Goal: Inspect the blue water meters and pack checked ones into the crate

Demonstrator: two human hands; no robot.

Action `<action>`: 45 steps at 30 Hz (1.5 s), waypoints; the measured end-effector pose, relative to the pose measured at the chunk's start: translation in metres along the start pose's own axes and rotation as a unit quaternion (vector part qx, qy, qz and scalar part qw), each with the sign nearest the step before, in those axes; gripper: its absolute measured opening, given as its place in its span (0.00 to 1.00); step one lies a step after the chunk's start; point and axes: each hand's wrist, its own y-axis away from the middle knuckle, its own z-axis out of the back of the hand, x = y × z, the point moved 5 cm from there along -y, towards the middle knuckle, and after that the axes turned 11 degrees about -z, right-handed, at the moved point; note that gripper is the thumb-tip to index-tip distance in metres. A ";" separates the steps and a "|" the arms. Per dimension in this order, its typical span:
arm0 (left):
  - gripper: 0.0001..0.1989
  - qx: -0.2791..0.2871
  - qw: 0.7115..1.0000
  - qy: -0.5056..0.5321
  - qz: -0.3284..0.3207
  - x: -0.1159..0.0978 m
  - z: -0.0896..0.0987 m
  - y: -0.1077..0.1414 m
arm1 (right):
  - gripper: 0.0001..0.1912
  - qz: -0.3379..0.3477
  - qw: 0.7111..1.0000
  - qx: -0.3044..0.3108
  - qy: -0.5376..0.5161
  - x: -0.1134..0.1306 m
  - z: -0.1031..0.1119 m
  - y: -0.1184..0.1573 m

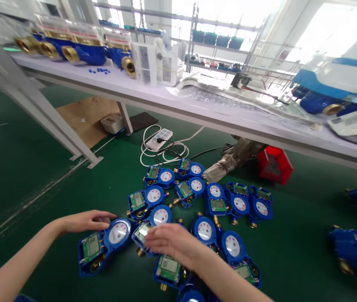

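Note:
Many blue water meters with round white dials and green circuit boards lie on the green surface. My left hand (88,221) rests at the upper edge of the leftmost meter (117,233), its fingers loosely spread and wrapped round nothing. Over another meter (160,216) to the right, my right hand (174,243) reaches across the lower-left end with its display; its fingers are extended and partly cover that display. Below my right hand lies a further meter (167,269), partly hidden by the forearm.
A white shelf (153,98) crosses above, bearing brass-ended meters (84,48) and plastic bags. Beneath it are a white power strip (159,139) with looped cables and a red bin (274,165). More meters (356,253) lie at the far right.

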 end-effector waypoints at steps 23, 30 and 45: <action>0.31 0.368 0.815 -0.414 -0.171 -0.214 -0.257 -0.342 | 0.04 0.104 0.904 -0.400 -0.110 0.181 0.238 -0.053; 0.38 0.355 0.855 -0.359 -0.122 -0.185 -0.237 -0.366 | 0.15 0.031 0.890 -0.441 -0.108 0.174 0.264 -0.073; 0.34 0.229 0.903 -0.323 -0.168 -0.190 -0.194 -0.344 | 0.15 0.097 0.937 -0.313 -0.120 0.206 0.240 -0.119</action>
